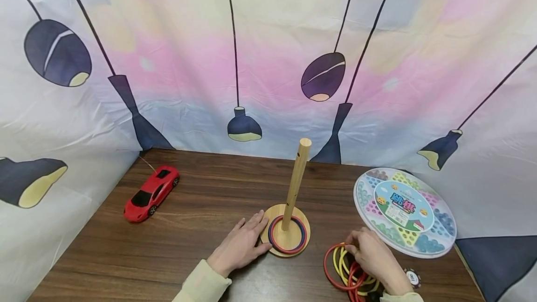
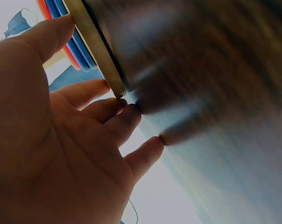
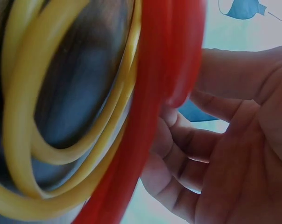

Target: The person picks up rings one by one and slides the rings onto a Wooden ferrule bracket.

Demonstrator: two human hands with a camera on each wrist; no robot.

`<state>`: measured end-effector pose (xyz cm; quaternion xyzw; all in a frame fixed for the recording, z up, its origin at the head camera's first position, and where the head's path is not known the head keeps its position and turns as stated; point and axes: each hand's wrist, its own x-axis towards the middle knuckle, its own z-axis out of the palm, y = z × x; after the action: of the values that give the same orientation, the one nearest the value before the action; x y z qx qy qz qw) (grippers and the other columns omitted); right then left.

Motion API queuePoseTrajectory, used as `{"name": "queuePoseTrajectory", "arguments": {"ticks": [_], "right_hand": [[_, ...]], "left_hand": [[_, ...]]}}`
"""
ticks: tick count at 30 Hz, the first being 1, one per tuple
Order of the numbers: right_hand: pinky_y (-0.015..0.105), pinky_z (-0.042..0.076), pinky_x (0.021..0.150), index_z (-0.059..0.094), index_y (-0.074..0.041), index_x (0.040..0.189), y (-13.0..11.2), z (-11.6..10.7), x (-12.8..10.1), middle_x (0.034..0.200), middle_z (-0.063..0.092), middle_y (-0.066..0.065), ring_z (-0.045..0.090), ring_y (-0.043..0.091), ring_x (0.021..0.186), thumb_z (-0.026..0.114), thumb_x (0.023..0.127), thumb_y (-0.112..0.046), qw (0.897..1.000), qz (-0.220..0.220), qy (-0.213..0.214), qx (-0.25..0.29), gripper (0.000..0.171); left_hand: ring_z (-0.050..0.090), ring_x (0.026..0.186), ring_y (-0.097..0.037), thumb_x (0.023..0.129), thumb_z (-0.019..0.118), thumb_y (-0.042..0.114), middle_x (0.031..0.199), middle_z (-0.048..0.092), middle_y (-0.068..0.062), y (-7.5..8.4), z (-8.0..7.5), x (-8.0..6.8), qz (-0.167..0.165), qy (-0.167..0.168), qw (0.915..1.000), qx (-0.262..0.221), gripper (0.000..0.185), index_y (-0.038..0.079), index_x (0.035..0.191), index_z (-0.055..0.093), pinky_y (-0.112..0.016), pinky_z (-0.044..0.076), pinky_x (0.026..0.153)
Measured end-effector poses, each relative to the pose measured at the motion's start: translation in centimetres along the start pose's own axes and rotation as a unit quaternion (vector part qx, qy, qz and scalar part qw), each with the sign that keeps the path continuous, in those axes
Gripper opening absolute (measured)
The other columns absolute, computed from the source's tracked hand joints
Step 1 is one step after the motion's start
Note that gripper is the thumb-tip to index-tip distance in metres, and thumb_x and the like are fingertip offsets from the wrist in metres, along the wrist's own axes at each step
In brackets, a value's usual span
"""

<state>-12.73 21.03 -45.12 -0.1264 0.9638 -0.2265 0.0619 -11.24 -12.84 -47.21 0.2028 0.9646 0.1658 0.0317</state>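
Note:
My left hand (image 1: 242,248) lies with fingers spread at the left edge of a round wooden base (image 1: 274,209), fingertips and thumb touching it. A wooden peg (image 1: 297,183) stands upright from this base. Around its foot lie a red ring and a dark blue ring (image 1: 305,237). Thumb and fingers of my right hand (image 1: 373,253) pinch a red ring (image 3: 148,102) at the front right. Yellow rings (image 3: 18,102) and more red rings lie in a loose pile beneath that hand, which partly hides them.
A red toy car (image 1: 152,194) stands at the back left. Behind the right hand lies a round Chinese checkers box (image 1: 365,199). A poker chip (image 1: 413,277) sits beside the right wrist. Patterned cloth (image 1: 268,59) encloses the back and sides of the wooden table (image 1: 201,190).

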Motion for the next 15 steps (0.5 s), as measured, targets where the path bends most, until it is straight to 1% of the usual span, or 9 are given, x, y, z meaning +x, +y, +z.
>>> {"name": "queuePoseTrajectory", "arguments": {"ticks": [5, 10, 15], "right_hand": [[0.028, 0.041, 0.059, 0.064, -0.019, 0.075, 0.08, 0.0, 0.0, 0.073, 0.051, -0.005, 0.046, 0.009, 0.064, 0.071, 0.087, -0.007, 1.0, -0.004, 0.004, 0.019, 0.018], [0.028, 0.042, 0.06, 0.063, -0.018, 0.077, 0.07, -0.15, -0.04, 0.073, 0.052, -0.005, 0.047, 0.009, 0.064, 0.068, 0.09, -0.007, 0.999, 0.007, -0.002, 0.034, 0.017], [0.027, 0.041, 0.059, 0.065, -0.016, 0.082, 0.16, -0.55, -0.08, 0.077, 0.054, -0.004, 0.047, 0.009, 0.064, 0.064, 0.093, -0.008, 0.998, -0.006, -0.009, 0.058, 0.013]], "left_hand": [[0.035, 0.14, -0.027, 0.095, 0.058, 0.046, 0.154, 0.033, -0.016, -0.01, -0.05, 0.05, -0.002, -0.004, 1.0, 0.001, 0.069, 0.002, 0.146, 0.043, -0.053, 0.029, 0.111], [0.036, 0.139, -0.028, 0.095, 0.058, 0.046, 0.154, 0.033, -0.017, 0.01, -0.07, 0.03, -0.001, -0.002, 1.0, -0.001, 0.069, 0.001, 0.145, 0.044, -0.053, 0.029, 0.111], [0.035, 0.14, -0.028, 0.095, 0.058, 0.046, 0.154, 0.033, -0.017, 0.02, -0.05, 0.0, 0.0, -0.003, 1.0, -0.002, 0.069, 0.001, 0.145, 0.043, -0.053, 0.029, 0.111]]}}
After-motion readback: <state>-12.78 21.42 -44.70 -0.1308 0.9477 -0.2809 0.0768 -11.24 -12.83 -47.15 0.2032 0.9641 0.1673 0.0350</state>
